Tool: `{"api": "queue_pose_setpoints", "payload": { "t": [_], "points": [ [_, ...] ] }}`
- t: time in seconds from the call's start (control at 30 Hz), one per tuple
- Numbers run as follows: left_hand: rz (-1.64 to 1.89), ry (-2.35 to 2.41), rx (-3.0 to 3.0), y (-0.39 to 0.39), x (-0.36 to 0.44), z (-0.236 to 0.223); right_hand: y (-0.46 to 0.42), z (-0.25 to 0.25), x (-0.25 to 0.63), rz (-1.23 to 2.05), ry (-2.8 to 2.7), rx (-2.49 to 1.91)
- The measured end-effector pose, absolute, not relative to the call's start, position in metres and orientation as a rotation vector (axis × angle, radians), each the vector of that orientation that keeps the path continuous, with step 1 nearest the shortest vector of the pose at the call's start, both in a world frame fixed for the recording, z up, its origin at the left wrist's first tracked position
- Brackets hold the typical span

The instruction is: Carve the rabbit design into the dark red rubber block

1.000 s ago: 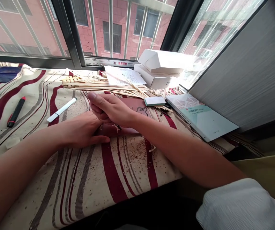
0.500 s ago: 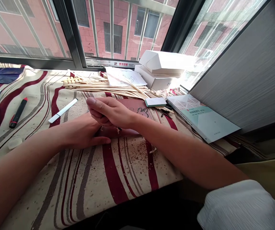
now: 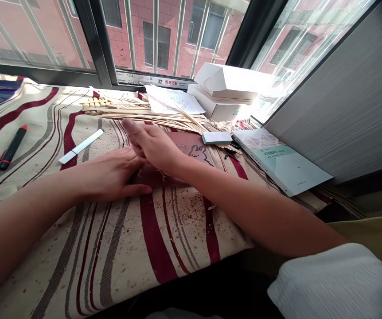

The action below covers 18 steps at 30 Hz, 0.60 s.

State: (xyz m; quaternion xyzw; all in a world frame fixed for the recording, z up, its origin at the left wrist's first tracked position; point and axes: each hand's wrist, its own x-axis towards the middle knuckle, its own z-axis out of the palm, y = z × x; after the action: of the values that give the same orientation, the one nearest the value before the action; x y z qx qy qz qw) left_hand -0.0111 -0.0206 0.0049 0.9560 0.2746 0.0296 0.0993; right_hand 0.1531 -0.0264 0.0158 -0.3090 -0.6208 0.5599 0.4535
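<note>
A reddish-brown sheet (image 3: 174,179) with dark outlines, one like a small animal's head, lies on the striped tablecloth, largely under my hands. My left hand (image 3: 111,175) rests across its left side, fingers laid forward and thumb stretched along the near edge. Over it, my right hand (image 3: 156,148) is closed, thumb on top; its fingers overlap the left fingertips. A thin, faint line shows beside the right hand's far side, but whatever the fist grips is hidden. Pale curled shavings lie on the sheet by the right wrist.
Brown crumbs dot the tablecloth (image 3: 131,261). To the left lie a white pen-like stick (image 3: 82,146) and a black marker (image 3: 12,148). Behind are wooden strips (image 3: 118,110), paper (image 3: 174,99) and white boxes (image 3: 211,104). An eraser-like block (image 3: 216,138) and a book (image 3: 282,161) lie right.
My right hand has tipped forward and shifted slightly right, its fist turned more downward. The left hand stays on the sheet. The camera view has shifted slightly.
</note>
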Motion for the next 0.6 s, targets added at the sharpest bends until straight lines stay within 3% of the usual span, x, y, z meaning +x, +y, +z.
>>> {"api": "queue_pose_setpoints", "payload": {
  "t": [0.1,0.27,0.47,0.6],
  "points": [
    [-0.025,0.82,2.839,-0.019,-0.009,0.012,-0.03,0.017,0.156,1.33,-1.537,-0.717],
    [0.008,0.657,2.886,-0.019,-0.011,0.009,-0.028,0.019,0.16,1.803,-1.788,-0.403],
    [-0.009,0.863,2.847,-0.02,-0.01,0.008,-0.02,0.012,0.155,1.376,-1.496,-0.935],
    [-0.02,0.819,2.878,-0.02,-0.009,0.012,-0.025,0.017,0.159,1.519,-1.48,-0.813]
  ]
}}
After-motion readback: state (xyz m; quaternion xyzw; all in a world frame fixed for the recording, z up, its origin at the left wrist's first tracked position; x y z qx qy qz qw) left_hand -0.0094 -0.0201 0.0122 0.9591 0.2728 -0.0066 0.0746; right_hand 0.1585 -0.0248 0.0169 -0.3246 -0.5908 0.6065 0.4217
